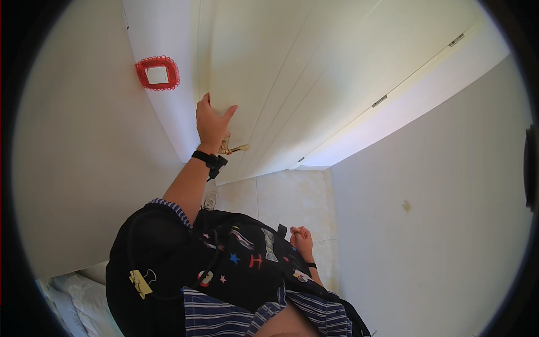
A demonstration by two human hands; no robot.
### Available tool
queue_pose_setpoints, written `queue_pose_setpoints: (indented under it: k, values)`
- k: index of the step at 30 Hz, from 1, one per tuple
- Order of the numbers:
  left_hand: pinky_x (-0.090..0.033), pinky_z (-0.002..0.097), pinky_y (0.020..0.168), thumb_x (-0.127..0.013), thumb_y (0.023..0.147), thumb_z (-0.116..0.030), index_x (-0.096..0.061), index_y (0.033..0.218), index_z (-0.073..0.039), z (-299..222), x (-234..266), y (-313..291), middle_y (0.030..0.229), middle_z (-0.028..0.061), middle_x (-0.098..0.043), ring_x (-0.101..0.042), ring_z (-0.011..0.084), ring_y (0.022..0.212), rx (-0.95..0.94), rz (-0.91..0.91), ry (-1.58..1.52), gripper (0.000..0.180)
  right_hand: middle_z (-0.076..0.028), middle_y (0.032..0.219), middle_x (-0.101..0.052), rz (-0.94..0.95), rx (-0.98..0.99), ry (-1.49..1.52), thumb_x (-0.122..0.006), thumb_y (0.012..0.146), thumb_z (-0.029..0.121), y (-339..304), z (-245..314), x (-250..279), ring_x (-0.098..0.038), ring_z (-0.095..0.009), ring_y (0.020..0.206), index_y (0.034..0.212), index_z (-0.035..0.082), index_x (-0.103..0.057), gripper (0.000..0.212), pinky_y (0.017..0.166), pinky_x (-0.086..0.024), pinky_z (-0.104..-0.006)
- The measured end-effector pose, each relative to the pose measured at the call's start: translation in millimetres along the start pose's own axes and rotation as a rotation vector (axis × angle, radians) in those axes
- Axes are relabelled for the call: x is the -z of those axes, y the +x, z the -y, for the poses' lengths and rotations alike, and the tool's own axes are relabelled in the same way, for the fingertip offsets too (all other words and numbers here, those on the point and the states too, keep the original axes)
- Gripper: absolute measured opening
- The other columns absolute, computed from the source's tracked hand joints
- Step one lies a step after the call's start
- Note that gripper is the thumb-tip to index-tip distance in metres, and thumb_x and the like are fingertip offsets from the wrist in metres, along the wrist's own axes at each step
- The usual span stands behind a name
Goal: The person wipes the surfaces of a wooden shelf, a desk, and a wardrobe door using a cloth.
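Evidently only part of the bare left hand (pixel 212 124) shows: its thumb stands well apart from a bent finger, the other fingers are hidden behind, and I cannot tell whether any of them touches the tall cream panelled door (pixel 314 67). This door stands ahead, with its handle edge beside the hand and its upper end cut off by the top of the view. Just below the hand, the shiny gold-coloured lever handle (pixel 240 148) is partly covered by the wrist and a black wristband with a boxy module (pixel 217 164). Low by the body, the bare right hand (pixel 302 240) has its fingers curled in together; whether they enclose anything, I cannot tell. The black garment with colourful cartoon prints (pixel 241 253) conceals most of the floor below, leaving one pale shoe (pixel 210 200) only partly visible. Left of the door, the white square switch plate in a red scalloped frame (pixel 157 74) is too small to make out in detail. A dark object (pixel 530 168) at the right rim is cut off and unidentifiable.
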State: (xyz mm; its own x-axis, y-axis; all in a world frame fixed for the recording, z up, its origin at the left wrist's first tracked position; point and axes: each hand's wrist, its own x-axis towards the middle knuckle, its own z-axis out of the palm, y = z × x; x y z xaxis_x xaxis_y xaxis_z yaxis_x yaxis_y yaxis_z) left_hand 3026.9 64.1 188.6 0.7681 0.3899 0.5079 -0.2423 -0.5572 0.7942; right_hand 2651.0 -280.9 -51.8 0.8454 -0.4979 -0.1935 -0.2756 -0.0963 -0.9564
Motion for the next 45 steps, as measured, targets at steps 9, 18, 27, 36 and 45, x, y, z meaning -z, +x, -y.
queue_pose_setpoints:
  k: [9,18,27,36,45]
  values:
    - [-0.062,0.0345,0.085,-0.082,0.090,-0.021,-0.064,0.133,0.002,30.3,29.9,1.5,0.120,0.0166,-0.072,-0.072,0.0242,0.107,-0.075,0.143,-0.266,0.053,0.000,0.086,-0.064,0.137,-0.194,0.146,-0.064,0.095,0.006,0.7,13.0,-0.3,-0.061,-0.010,0.082,0.089,0.006,-0.061,0.006,0.075,-0.049,-0.0243]
    - [-0.064,0.0293,0.083,-0.077,0.092,-0.008,-0.071,0.122,0.003,41.1,58.8,-6.1,0.125,0.0159,-0.073,-0.075,0.0210,0.100,-0.180,0.176,-0.316,0.032,0.000,0.083,-0.059,0.032,-0.110,-0.068,-0.061,0.094,0.000,5.3,34.3,-12.4,-0.057,-0.010,0.079,0.085,0.007,-0.057,0.011,0.076,-0.048,-0.0243]
    - [-0.063,0.0284,0.079,-0.073,0.094,-0.007,-0.075,0.112,0.001,41.1,70.5,-21.3,0.121,0.0136,-0.074,-0.076,0.0208,0.095,-0.193,0.164,-0.262,0.019,-0.001,0.087,-0.060,0.218,-0.241,0.212,-0.059,0.096,-0.001,2.0,12.5,-14.2,-0.057,-0.010,0.082,0.087,0.007,-0.053,0.013,0.077,-0.048,-0.0237]
    - [-0.062,0.0290,0.083,-0.062,0.102,-0.007,-0.068,0.110,0.003,36.8,77.5,-21.2,0.107,0.0106,-0.072,-0.073,0.0186,0.097,-0.118,0.264,-0.348,0.014,-0.004,0.092,-0.066,0.078,-0.132,-0.058,-0.062,0.094,0.005,-4.0,7.7,-12.4,-0.064,-0.014,0.089,0.095,0.003,-0.058,0.005,0.083,-0.052,-0.0288]
    - [-0.061,0.0306,0.078,-0.084,0.088,-0.019,-0.066,0.099,0.001,23.2,91.3,-18.6,0.097,0.0097,-0.069,-0.071,0.0182,0.089,-0.211,0.513,-0.345,0.029,-0.004,0.090,-0.067,0.150,-0.112,0.073,-0.059,0.096,0.004,11.0,7.8,-11.4,-0.063,-0.012,0.086,0.089,0.005,-0.060,0.007,0.077,-0.051,-0.0263]
